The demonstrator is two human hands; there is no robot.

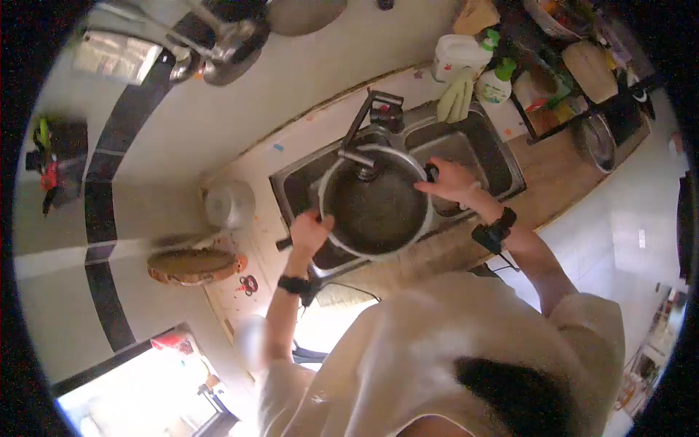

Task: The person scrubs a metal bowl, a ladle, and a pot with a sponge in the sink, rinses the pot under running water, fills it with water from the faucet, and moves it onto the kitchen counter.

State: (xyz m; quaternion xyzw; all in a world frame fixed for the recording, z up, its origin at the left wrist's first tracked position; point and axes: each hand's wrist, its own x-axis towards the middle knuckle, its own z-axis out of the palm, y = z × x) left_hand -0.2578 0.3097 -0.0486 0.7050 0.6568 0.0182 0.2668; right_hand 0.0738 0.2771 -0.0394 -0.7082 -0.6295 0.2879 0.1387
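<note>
A wide, round metal pot [376, 218] with a pale rim sits over the left basin of the sink [513, 162], beneath the black faucet [357, 135]. My left hand [312, 231] is closed at the pot's left side, where a black handle [284, 244] juts out past it. On the opposite side, my right hand [453, 180] grips a short black side handle [432, 173]. The faucet's head reaches over the pot's far rim. Whether water is in the pot, I cannot tell.
Behind the right basin stand a white jug [460, 57], a green-topped bottle [495, 85] and pale green gloves [456, 98]. A dish rack [539, 127] is farther right. To the left are a metal pot [229, 204], a round wooden board [191, 266] and red scissors [247, 285].
</note>
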